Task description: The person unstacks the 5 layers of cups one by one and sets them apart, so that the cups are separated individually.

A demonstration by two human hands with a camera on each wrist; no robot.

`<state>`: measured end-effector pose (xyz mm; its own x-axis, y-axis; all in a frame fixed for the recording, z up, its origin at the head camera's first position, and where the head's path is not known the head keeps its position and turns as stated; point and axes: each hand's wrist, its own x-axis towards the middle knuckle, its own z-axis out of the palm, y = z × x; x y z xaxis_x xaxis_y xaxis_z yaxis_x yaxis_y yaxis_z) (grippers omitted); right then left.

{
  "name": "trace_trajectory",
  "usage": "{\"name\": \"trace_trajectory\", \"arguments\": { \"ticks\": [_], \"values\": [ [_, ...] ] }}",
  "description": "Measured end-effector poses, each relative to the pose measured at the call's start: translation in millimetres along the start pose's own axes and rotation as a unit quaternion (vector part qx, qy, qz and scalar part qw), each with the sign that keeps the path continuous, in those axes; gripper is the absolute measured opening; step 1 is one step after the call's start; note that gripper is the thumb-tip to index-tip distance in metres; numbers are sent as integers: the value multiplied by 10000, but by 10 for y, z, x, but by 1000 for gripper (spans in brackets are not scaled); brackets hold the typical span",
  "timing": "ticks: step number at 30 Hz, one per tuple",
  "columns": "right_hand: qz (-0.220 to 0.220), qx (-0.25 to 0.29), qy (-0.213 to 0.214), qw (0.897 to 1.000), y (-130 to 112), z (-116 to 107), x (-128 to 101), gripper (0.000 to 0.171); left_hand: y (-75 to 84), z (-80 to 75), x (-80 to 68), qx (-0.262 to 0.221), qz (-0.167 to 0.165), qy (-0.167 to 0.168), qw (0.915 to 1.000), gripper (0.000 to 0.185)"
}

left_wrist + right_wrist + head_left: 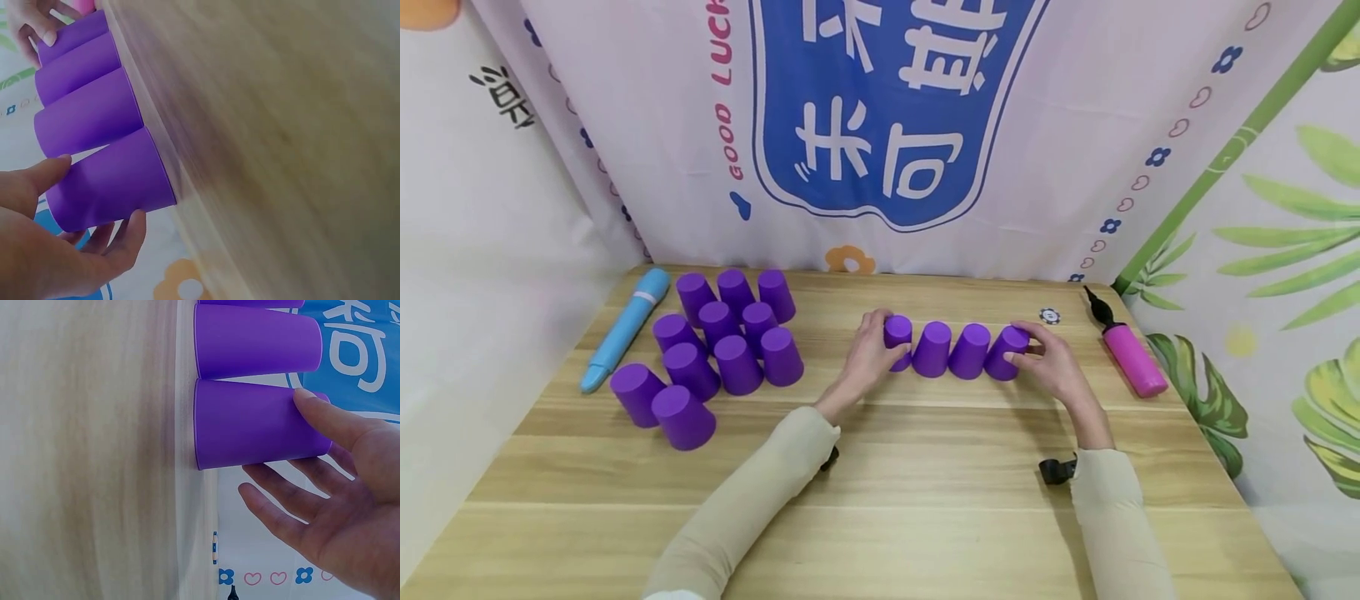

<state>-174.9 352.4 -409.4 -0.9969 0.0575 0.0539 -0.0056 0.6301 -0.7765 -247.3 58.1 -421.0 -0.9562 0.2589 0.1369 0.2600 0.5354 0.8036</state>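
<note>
Several purple cups stand upside down in a straight row, side by side on the wooden table point(940, 467). At the row's left end, my left hand point(867, 358) holds the end cup point(897, 332) between thumb and fingers. The left wrist view shows the thumb on one side of that purple cup point(115, 181) and fingertips on the other. My right hand point(1054, 364) holds the cup at the right end point(1002, 360). In the right wrist view, the thumb lies on this cup point(256, 425) near its base, with fingers along the opposite side. Both cups stand rim down.
More upside-down purple cups point(739, 367) are grouped at the left, beside a blue tube-shaped pump point(628, 329). On the right lie a pink hand pump point(1135, 360) with a black nozzle and a small round chip point(1049, 316). A printed curtain point(685, 167) hangs behind the table.
</note>
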Motion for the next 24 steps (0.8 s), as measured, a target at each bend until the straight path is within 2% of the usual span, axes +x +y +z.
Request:
{"name": "trace_trajectory", "arguments": {
  "ticks": [6,11,18,24],
  "values": [
    [-26,-33,18,10000,3,1,2,61,7,-34,-38,273,90,36,9996,55],
    [-41,-52,-7,10000,9,-2,4,61,8,-164,-202,570,273,74,9980,55],
    [-96,-116,25,9999,8,-17,8,61,18,-498,-531,802,508,419,9946,54],
    [-51,-121,-13,9999,-5,-16,9,61,-22,-837,-791,1044,697,906,9879,54]
  ]
}}
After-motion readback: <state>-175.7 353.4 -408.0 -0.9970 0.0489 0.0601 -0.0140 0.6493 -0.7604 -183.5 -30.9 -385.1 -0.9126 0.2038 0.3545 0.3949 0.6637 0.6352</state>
